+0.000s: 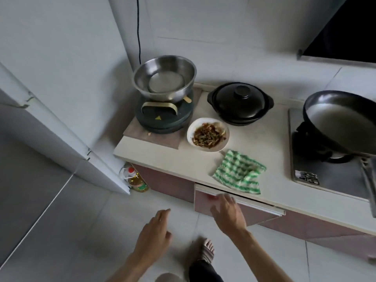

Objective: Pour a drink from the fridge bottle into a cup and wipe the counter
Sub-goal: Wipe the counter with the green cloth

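A green-and-white checked cloth lies crumpled on the pale counter, near its front edge. My right hand reaches toward the handle strip of a pink drawer that stands slightly ajar under the counter; its fingers are spread and hold nothing. My left hand hovers lower over the floor, fingers loose and empty. The white fridge stands shut at the left. No drink bottle or cup is in view.
On the counter sit a steel bowl on a dark round appliance, a black lidded pot and a white plate of food scraps. A black wok rests on the hob. An oil bottle stands on the floor.
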`<state>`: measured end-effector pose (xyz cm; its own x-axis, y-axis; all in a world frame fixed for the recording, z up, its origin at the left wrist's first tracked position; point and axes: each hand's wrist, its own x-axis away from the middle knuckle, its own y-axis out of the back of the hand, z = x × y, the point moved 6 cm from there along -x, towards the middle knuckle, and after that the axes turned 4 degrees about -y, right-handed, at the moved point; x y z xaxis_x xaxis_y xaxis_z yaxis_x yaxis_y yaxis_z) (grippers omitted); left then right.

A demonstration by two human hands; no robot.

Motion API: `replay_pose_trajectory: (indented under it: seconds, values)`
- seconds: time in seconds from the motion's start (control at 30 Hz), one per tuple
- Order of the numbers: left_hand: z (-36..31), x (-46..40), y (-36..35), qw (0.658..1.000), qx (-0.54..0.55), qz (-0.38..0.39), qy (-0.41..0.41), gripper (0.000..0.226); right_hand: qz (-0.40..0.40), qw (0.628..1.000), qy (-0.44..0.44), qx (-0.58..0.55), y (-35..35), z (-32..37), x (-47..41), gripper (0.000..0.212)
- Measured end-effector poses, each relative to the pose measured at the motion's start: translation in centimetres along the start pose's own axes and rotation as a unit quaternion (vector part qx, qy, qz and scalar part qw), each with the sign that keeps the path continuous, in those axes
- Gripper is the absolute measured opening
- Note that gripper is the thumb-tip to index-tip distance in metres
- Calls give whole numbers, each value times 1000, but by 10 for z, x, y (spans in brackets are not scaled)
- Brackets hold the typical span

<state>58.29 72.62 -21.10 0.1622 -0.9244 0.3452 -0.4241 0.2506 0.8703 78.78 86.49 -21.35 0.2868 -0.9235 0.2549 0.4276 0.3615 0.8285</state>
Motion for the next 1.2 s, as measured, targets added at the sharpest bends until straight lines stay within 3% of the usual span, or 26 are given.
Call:
replay_pose_trajectory:
  seconds: [0.13,0.27,0.5,0.73,0.93,1.2]
  values:
    - [-10,-61,36,998,-16,-59,-14,67,-85,996,9,30,41,-1,-77,42]
    - [-10,-110,56,997,-58,-57,-20,70,-37,995,-45,86,34,-22,-128,65]
    - [28,-165,72,995,-84,-62,-6,76,4,982,-118,150,-4,-68,-146,75]
    - [55,-188,64,997,-35,-65,-25,77,-56,974,-122,180,-19,-72,-151,78]
    - [75,-202,71,995,4,-98,-23,76,-32,973,-114,200,-34,-55,-148,82]
    - [101,-228,81,993,15,-113,-30,77,-7,980,-64,187,-58,-12,-150,68]
